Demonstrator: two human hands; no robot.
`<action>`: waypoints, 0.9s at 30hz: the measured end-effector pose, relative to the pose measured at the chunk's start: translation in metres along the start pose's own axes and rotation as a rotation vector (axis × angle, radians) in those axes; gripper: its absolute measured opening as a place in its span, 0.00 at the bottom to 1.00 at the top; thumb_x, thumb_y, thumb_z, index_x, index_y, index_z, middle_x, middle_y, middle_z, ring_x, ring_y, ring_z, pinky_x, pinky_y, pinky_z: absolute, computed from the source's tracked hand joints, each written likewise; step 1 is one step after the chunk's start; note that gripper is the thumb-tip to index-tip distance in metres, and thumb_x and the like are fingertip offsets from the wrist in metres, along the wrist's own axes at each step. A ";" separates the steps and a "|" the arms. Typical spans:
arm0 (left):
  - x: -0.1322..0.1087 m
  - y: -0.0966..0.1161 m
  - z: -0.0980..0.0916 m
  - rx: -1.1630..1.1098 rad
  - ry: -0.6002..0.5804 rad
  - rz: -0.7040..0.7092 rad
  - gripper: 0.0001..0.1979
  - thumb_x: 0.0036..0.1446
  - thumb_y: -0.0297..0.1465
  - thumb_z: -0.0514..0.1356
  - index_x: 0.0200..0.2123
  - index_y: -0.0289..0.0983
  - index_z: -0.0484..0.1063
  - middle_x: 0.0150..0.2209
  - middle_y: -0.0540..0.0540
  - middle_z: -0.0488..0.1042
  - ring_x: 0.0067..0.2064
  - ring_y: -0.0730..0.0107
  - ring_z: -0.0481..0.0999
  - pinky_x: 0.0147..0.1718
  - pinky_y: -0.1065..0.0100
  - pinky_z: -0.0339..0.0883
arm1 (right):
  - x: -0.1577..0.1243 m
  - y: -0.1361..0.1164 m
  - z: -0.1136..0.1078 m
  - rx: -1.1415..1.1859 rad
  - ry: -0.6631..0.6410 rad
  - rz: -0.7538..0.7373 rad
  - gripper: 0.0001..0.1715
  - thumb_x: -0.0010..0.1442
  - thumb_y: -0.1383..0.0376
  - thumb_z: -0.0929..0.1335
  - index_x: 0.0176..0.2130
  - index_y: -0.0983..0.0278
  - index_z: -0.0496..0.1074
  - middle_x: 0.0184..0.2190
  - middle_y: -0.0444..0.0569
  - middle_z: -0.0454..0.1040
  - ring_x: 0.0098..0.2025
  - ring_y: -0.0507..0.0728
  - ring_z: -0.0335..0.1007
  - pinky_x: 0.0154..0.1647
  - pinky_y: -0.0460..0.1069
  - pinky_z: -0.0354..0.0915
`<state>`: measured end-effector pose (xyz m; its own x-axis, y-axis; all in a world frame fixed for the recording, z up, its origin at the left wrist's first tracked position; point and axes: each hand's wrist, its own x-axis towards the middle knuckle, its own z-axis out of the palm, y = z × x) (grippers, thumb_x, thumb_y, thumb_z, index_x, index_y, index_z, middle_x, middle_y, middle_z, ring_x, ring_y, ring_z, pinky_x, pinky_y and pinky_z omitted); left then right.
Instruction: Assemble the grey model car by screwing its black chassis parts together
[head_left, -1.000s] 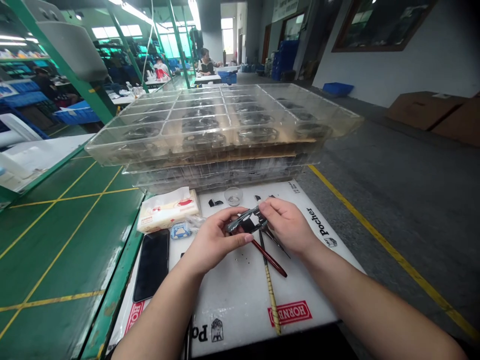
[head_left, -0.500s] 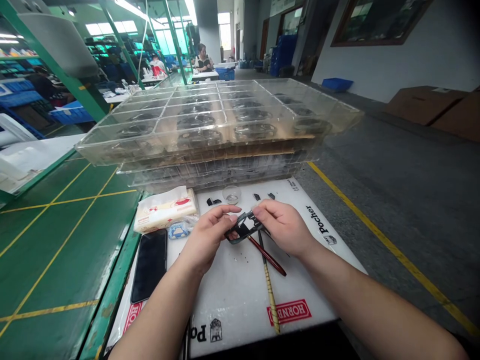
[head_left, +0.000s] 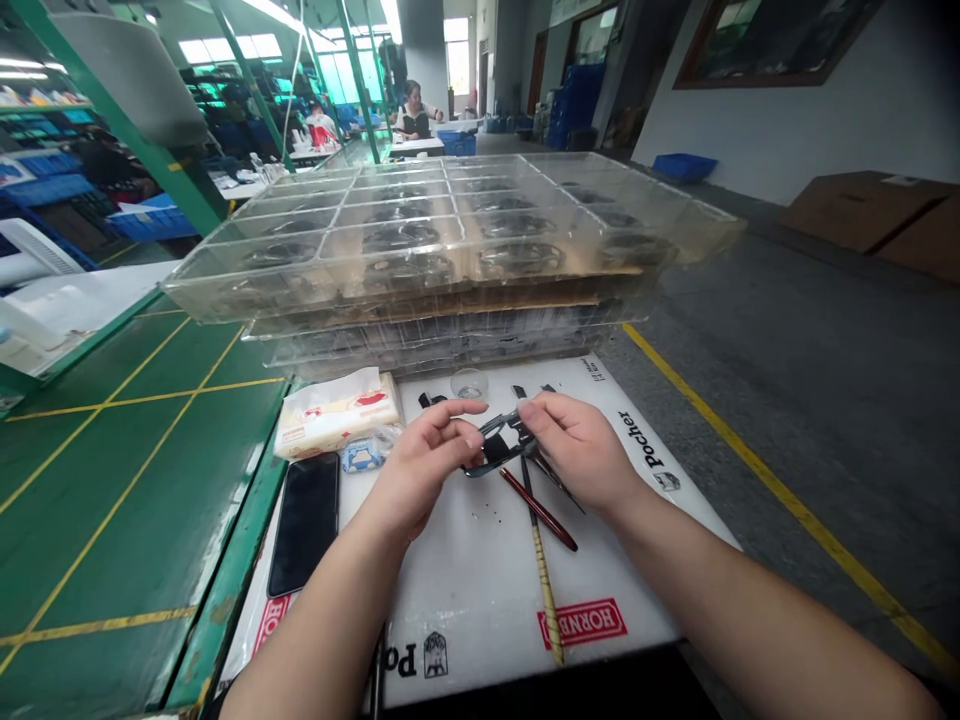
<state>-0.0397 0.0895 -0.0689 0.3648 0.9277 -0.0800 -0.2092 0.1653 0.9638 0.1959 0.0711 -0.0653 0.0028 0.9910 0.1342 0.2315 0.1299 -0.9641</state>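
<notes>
A small dark frame-like part [head_left: 498, 450] is held above the white foam-covered surface [head_left: 465, 590]. My left hand [head_left: 431, 462] pinches its left end between thumb and fingers. At the other end, my right hand [head_left: 574, 440] grips it with thumb and forefinger. Below the hands lie a dark red pen-like tool [head_left: 541, 512] and a thin tool with a yellow wrapped handle [head_left: 547, 600]. The tip of another thin dark tool [head_left: 564, 488] shows beside my right hand. Small dark pieces and a clear round cup [head_left: 469, 384] lie beyond the hands.
Stacked clear divided trays [head_left: 450, 240] stand behind the work surface. On the left are a tissue pack [head_left: 337, 415], a blue-and-white item [head_left: 361, 456], a black phone [head_left: 304, 522] and a green table [head_left: 112, 480]. A person [head_left: 416, 118] sits in the background.
The dark part has turned slightly between my hands, and my left forefinger has stretched further over it. More of the thin dark tool shows by my right hand. The view has shifted a little.
</notes>
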 end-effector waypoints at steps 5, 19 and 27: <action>-0.004 -0.004 0.003 0.481 -0.028 0.293 0.35 0.60 0.37 0.84 0.68 0.45 0.81 0.59 0.40 0.86 0.54 0.55 0.86 0.59 0.54 0.81 | 0.004 0.007 0.002 0.353 0.014 0.216 0.41 0.64 0.26 0.80 0.34 0.57 0.73 0.25 0.38 0.62 0.27 0.53 0.53 0.28 0.50 0.52; 0.001 -0.006 -0.003 0.760 0.220 0.593 0.20 0.63 0.34 0.76 0.58 0.42 0.87 0.53 0.38 0.93 0.50 0.47 0.94 0.53 0.48 0.90 | 0.006 -0.016 0.014 0.409 -0.072 0.162 0.46 0.57 0.23 0.80 0.36 0.57 0.69 0.23 0.36 0.64 0.23 0.49 0.51 0.27 0.48 0.49; 0.009 -0.022 -0.012 0.585 0.211 0.713 0.23 0.66 0.39 0.78 0.62 0.44 0.86 0.57 0.37 0.91 0.53 0.48 0.92 0.55 0.48 0.89 | 0.005 -0.056 0.003 0.129 -0.071 0.035 0.49 0.60 0.17 0.75 0.34 0.57 0.69 0.23 0.36 0.61 0.25 0.52 0.52 0.29 0.49 0.53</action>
<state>-0.0429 0.0979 -0.0935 0.1427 0.7961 0.5881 0.1896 -0.6052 0.7732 0.1796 0.0690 -0.0114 -0.0609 0.9943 0.0876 0.1056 0.0937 -0.9900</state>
